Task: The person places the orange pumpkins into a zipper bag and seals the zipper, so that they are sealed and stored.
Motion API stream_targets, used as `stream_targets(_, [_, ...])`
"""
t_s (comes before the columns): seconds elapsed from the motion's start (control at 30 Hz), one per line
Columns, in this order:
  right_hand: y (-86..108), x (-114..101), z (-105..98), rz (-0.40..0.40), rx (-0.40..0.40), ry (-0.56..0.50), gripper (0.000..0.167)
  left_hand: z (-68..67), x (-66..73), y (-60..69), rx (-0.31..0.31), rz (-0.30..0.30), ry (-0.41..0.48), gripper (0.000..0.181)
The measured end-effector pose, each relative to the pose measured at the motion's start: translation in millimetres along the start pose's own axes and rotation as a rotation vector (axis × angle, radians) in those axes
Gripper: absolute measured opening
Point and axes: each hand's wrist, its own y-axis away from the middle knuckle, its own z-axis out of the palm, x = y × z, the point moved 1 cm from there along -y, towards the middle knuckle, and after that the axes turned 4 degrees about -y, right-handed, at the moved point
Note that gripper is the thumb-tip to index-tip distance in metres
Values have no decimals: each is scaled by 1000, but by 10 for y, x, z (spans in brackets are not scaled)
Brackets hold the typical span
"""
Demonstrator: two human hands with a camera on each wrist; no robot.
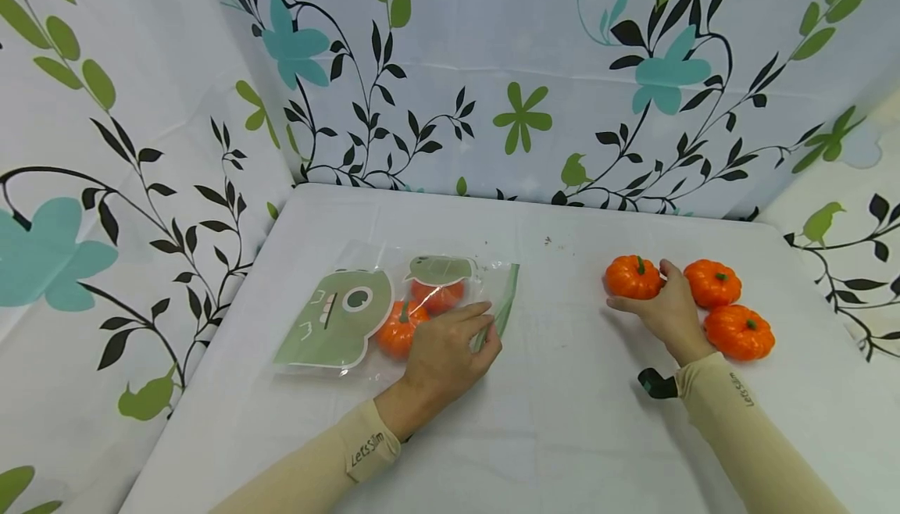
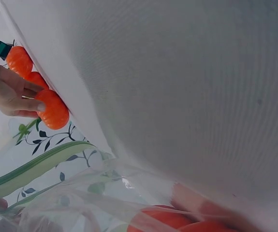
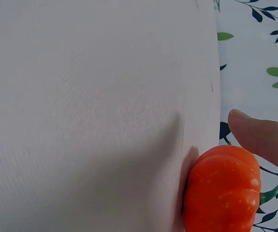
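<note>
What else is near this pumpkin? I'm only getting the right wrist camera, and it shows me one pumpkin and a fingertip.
Observer: The head view shows two more pumpkins lying to the right of the right hand.
Operator: Okay, and where's the left hand? It's out of my picture.
Observer: The left hand is at a clear bag, by its green-edged end.
Operator: Is there anything in that bag?
Observer: Yes, at least two bagged pumpkins show through the plastic; the left hand blocks part of the bag.
</note>
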Motion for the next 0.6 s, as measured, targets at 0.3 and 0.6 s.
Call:
stream_targets(0.3, [-63, 51, -20, 14, -31, 9, 117, 13, 3, 13, 8, 1, 2, 15])
stream_targets(0.6, [-70, 36, -20, 39, -93, -12, 116, 15, -8, 20, 18, 7, -16, 15])
